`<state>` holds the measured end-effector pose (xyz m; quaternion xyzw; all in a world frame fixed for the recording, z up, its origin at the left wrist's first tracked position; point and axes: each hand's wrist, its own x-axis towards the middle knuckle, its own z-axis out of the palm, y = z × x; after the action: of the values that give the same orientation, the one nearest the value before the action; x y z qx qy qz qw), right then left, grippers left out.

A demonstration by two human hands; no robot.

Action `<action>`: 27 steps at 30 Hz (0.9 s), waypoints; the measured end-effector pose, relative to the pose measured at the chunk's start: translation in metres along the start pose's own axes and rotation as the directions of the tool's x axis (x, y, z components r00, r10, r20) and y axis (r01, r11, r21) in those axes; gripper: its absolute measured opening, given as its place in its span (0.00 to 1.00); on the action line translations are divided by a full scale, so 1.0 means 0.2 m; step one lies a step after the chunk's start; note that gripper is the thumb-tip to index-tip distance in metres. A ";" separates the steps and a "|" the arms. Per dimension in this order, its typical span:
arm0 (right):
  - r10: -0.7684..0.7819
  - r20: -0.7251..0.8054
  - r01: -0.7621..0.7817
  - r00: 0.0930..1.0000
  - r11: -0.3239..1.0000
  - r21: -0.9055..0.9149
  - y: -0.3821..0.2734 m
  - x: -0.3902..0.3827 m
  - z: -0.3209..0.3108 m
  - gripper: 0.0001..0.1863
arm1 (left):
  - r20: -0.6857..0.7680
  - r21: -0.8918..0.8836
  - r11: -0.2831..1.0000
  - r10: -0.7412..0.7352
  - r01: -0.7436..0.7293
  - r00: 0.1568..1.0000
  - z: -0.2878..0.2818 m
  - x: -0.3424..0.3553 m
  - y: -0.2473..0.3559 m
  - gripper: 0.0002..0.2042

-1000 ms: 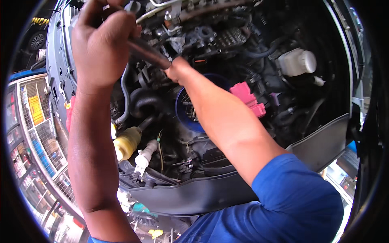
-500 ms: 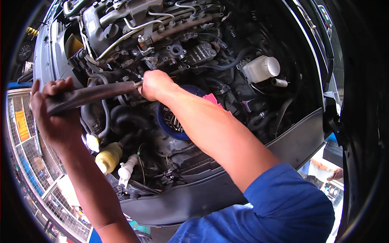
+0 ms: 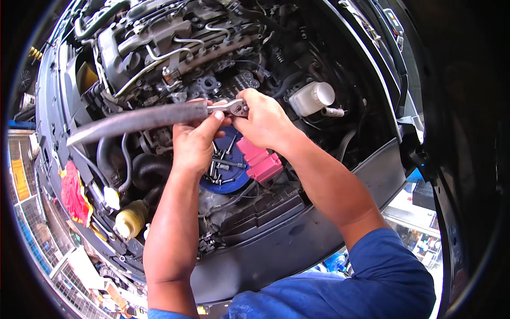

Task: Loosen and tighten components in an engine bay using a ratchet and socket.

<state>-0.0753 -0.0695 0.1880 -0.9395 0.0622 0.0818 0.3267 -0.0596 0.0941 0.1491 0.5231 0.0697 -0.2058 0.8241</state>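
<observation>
A ratchet wrench (image 3: 227,108) is held above the blue bowl (image 3: 240,183), its head pinched by the right hand (image 3: 267,119), its long tube (image 3: 143,123) by the left hand (image 3: 194,142); stiff, likely heavy, best gripped mid-tube.

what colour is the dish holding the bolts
Blue; the dish shows best in the head view.

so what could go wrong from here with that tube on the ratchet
The long tube over the ratchet's handle sticks out above a black hose and might knock it if swung. Both hands, left and right, are above the blue tray, so a slip could scatter its loose bolts. The right hand's fingers sit at the ratchet head and could get pinched.
</observation>
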 end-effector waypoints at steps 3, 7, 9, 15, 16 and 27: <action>-0.034 -0.090 0.046 0.995 0.990 0.130 0.14 -0.03 -0.01 0.23 | 0.045 -0.072 0.997 0.009 -0.006 0.999 0.11 0.12 -0.07 0.10; 0.015 -0.096 0.000 0.995 0.988 0.155 0.33 -0.03 -0.03 0.29 | 0.188 0.039 0.994 0.092 -0.101 0.978 0.21 0.23 -0.14 0.09; 0.100 -0.035 -0.099 0.994 0.994 0.036 0.36 -0.06 -0.05 0.32 | 0.208 0.135 0.984 0.089 -0.118 0.974 0.20 0.30 -0.19 0.10; 0.464 0.186 -0.409 0.866 0.871 -0.271 0.68 0.05 0.11 0.21 | 0.256 0.200 0.911 0.307 -0.361 0.916 0.20 0.54 -0.41 0.08; 0.440 0.023 -0.431 0.898 0.888 -0.160 0.75 0.10 0.17 0.20 | 0.289 0.210 0.932 0.229 -0.295 0.929 0.23 0.58 -0.44 0.08; 0.205 0.016 -0.140 0.979 0.605 0.784 1.09 0.40 0.40 0.39 | 0.427 0.635 0.657 0.140 -0.407 0.893 0.29 0.70 -0.51 0.07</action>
<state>-0.0424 -0.1945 -0.0202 -0.6961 0.1941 0.0421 0.6900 0.0203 -0.0325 0.0435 0.7597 -0.2397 -0.1752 0.5786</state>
